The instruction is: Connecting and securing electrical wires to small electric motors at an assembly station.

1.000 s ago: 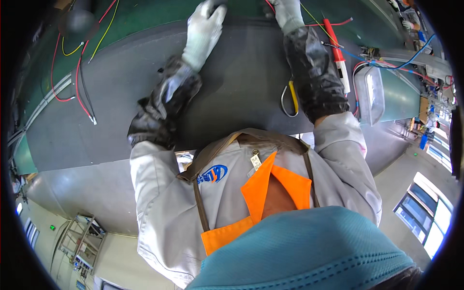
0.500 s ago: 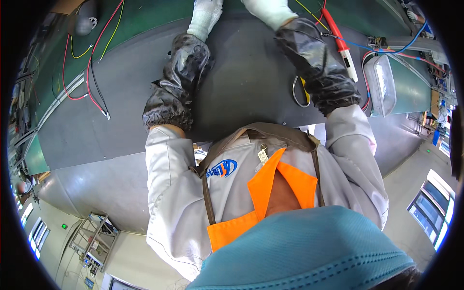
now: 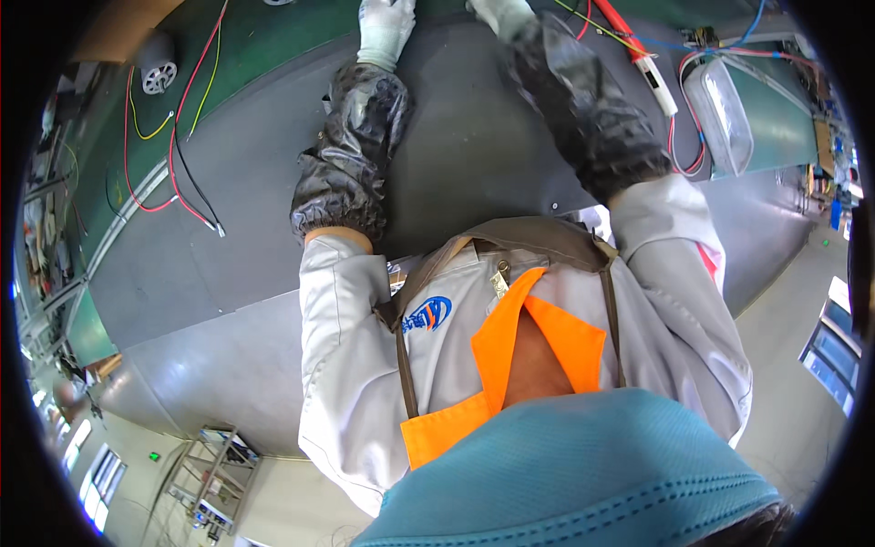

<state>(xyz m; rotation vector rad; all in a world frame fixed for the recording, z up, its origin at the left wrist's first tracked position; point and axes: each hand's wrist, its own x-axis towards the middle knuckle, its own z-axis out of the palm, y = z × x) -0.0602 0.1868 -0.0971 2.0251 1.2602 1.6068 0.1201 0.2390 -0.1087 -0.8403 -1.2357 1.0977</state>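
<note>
Both my hands reach to the top edge, in white knit gloves and black glossy oversleeves. My left hand (image 3: 387, 29) is over the green strip beyond the dark mat (image 3: 465, 137). Its fingers are bent and partly cut off by the edge, so what they hold, if anything, does not show. My right hand (image 3: 503, 15) is a short way to the right, blurred, its fingers mostly out of the picture. A long red and white stick-shaped tool (image 3: 649, 73) lies right of my right forearm, with a yellow-green wire (image 3: 602, 29) near its red part.
At the left lie red wires (image 3: 196, 82), yellow and black wires, and a grey motor-like cylinder (image 3: 159, 77). A pale oblong tray (image 3: 723, 105) stands at the right with red and blue cables around it. A metal shelf rack (image 3: 215, 474) is beyond the table.
The whole view has shifted, so the bench items sit differently. My right hand has drawn up and slightly left. The yellow-handled item with a steel loop by my right forearm no longer shows.
</note>
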